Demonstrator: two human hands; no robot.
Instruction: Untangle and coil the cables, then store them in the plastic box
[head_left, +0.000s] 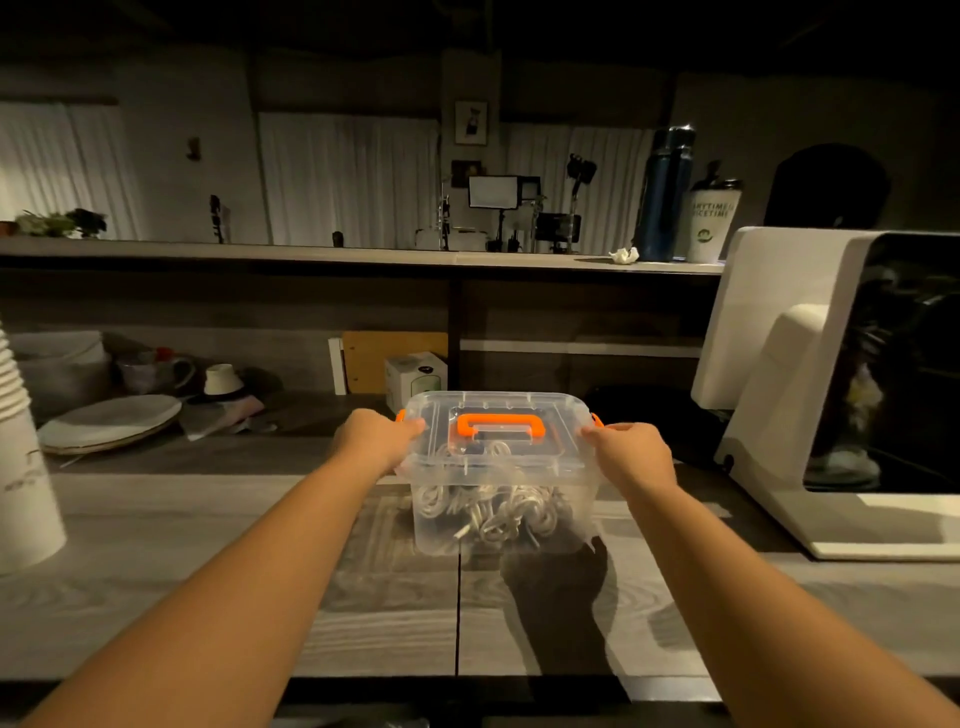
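A clear plastic box (498, 525) stands on the grey wooden counter in front of me, its clear lid (550, 410) on top with an orange handle (500, 427) lying flat. Several white cables (493, 512) lie in loose coils inside, seen through the wall. My left hand (376, 434) grips the box's left end at the orange latch. My right hand (631, 454) grips the right end at the other orange latch (597, 419).
A white machine with a dark window (852, 395) stands close on the right. At the left are a stack of paper cups (21, 467), plates (109, 421) and mugs. Small boxes (415, 376) stand behind. A raised shelf (363, 254) carries a bottle and a cup.
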